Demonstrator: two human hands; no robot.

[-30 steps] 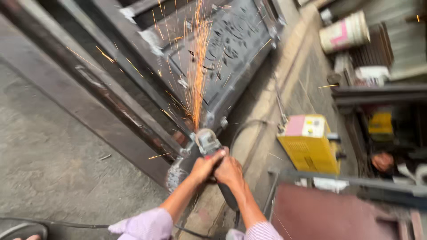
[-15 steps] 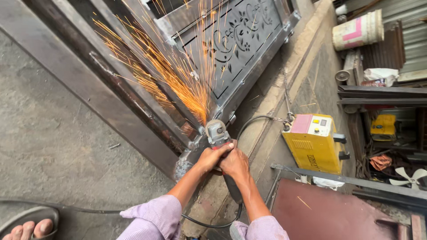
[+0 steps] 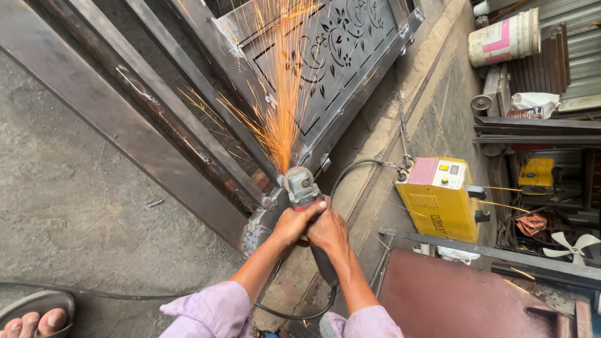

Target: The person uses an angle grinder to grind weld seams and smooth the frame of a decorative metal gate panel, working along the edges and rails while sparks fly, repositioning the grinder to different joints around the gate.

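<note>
I see angle grinder (image 3: 305, 188) at lower corner of steel gate frame (image 3: 188, 156), disc pressed on joint, sparks (image 3: 282, 112) flung away from body; left hand (image 3: 294, 222) and right hand (image 3: 327, 230) both clamped round grinder body for steadiness; yellow welding machine (image 3: 441, 197) parked just beside, on concrete floor (image 3: 69, 206).

My left hand (image 3: 293, 223) and right hand (image 3: 327, 230) both grip a grey angle grinder (image 3: 302, 185) pressed to the corner of a dark steel gate frame (image 3: 188, 156), orange sparks (image 3: 278, 119) spraying away ahead of my hands. To my right sits a yellow box-shaped welding machine (image 3: 441, 197).
</note>
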